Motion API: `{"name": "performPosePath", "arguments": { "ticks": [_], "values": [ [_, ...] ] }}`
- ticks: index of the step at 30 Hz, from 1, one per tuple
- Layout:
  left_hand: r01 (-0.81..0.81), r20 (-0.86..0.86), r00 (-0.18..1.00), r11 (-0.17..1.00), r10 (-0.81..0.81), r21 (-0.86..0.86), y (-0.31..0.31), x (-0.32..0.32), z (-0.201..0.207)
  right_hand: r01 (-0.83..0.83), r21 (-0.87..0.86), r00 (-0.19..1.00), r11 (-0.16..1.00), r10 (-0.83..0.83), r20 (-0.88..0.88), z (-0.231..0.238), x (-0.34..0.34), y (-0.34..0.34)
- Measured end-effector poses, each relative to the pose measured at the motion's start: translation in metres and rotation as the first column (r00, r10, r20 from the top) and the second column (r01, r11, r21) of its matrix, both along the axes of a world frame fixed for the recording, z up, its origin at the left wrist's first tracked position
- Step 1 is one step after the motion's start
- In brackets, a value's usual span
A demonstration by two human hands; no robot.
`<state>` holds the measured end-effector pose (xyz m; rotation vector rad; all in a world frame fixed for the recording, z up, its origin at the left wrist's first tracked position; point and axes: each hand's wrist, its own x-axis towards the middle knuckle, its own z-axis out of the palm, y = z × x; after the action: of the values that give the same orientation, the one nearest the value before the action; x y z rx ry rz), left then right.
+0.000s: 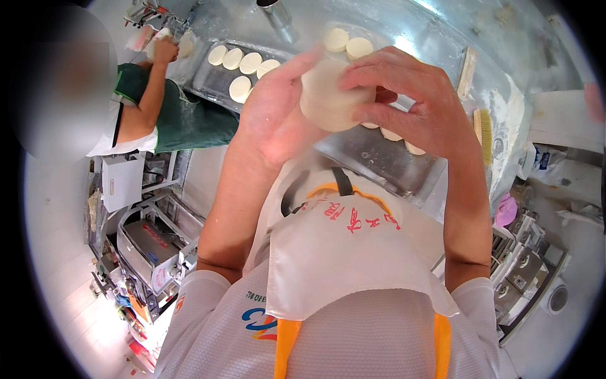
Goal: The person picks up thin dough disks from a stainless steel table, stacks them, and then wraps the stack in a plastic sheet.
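Above the metal work table, a round, flat piece of pale dough [333,106] is blurred by motion between my hands. My left hand [271,117] bears it on the fingers, palm up with the thumb stretched out; those fingers are mostly hidden behind the dough. From the other side, the bent fingers of my right hand [410,98] grip its edge. Beyond my left hand, several pale dough rounds [233,59] lie on a dark metal tray [208,81]. More rounds [359,48] sit behind my hands, and others show partly beneath my right hand on another tray [379,158].
A metal cylinder [276,17] stands at the back. On the right lie a bristle brush [483,136], a wooden stick [467,72] and scattered flour [505,114]. At the left, a co-worker in a green apron [189,123] handles something pale. Metal equipment [154,240] stands at lower left.
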<state>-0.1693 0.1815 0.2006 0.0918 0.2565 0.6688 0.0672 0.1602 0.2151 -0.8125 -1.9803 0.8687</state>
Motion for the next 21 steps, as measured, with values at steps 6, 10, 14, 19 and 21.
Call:
{"name": "performPosePath", "arguments": {
  "ticks": [6, 10, 14, 19, 21],
  "values": [
    [-0.021, 0.027, 0.999, 1.000, 0.021, -0.008, -0.006, 0.001, 0.012, 0.030, 0.113, 1.000, 0.993, -0.030, 0.002, 0.002, -0.006, 0.005],
    [0.041, 0.284, 0.958, 0.998, -0.029, -0.037, -0.004, -0.007, 0.001, 0.071, 0.120, 0.996, 0.990, -0.077, 0.047, 0.009, -0.011, 0.005],
    [0.041, 0.286, 0.957, 0.999, -0.042, 0.010, -0.004, -0.011, 0.000, -0.024, 0.089, 0.999, 0.996, 0.026, -0.023, 0.011, -0.012, 0.006],
    [-0.028, 0.186, 0.982, 0.999, 0.023, 0.028, -0.006, -0.014, 0.002, -0.024, 0.232, 0.993, 0.973, -0.004, 0.118, 0.012, -0.013, 0.013],
    [-0.024, 0.201, 0.979, 0.999, 0.017, 0.031, -0.004, -0.015, 0.001, -0.028, 0.248, 0.992, 0.968, -0.004, 0.126, 0.013, -0.015, 0.016]
  ]
}}
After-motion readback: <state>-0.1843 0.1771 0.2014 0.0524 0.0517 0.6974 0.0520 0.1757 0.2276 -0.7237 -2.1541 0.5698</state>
